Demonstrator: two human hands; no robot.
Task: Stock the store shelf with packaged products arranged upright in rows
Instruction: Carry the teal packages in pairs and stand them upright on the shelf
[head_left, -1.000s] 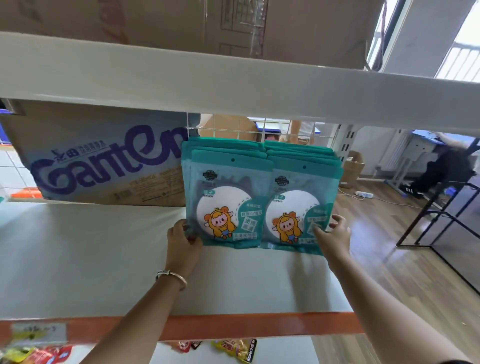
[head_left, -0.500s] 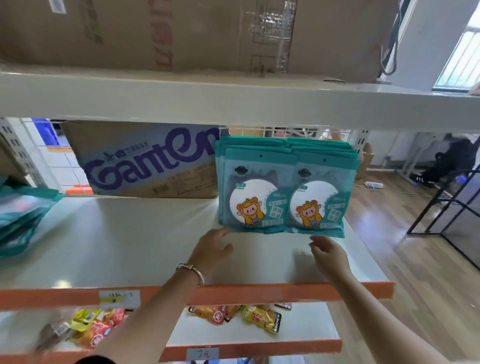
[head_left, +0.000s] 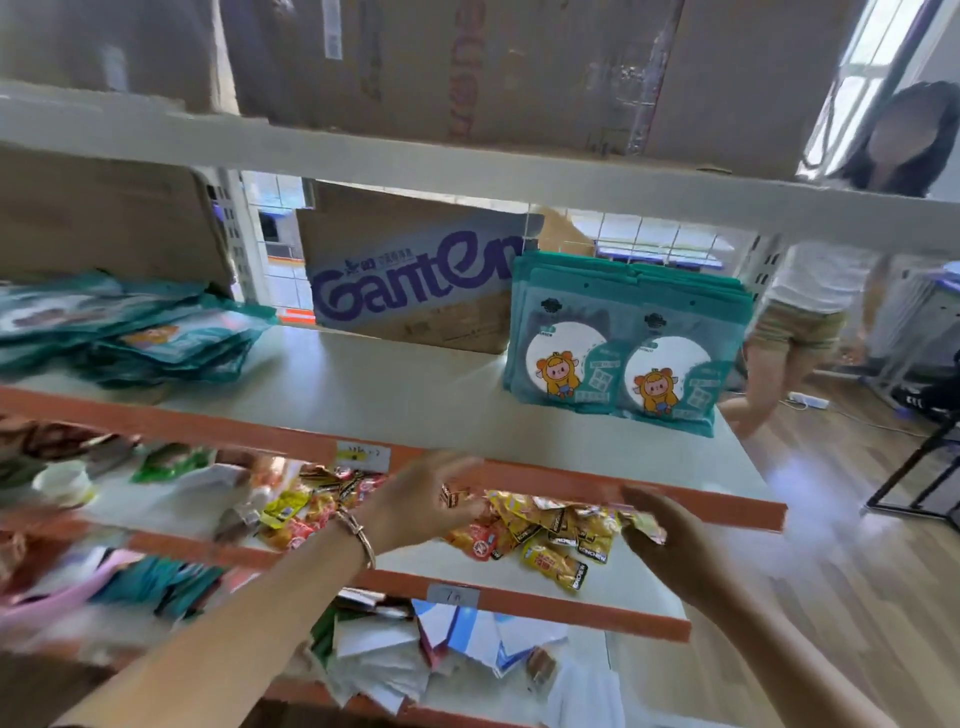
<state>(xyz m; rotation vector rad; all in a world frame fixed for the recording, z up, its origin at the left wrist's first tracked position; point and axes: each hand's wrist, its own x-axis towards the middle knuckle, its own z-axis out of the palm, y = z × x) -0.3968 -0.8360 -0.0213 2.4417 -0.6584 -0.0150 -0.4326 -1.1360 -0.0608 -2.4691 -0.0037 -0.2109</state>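
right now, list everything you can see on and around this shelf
upright teal packets: two rows, teal, standing at right on the middle shelf
loose teal packets: one pile, teal, lying flat at its left
Ganten carton: one, brown with purple lettering, at its back
cardboard boxes: several, brown, top shelf
snack sachets: many, yellow and red, shelf below
other person: one, pale top, behind the shelving at right
left hand: one, open, bracelet at wrist, low centre
right hand: one, open, low right

Both bare forearms reached forward, the left hand (head_left: 415, 499), a bangle on its wrist, and the right hand (head_left: 662, 540) held nothing, fingers loosely spread.
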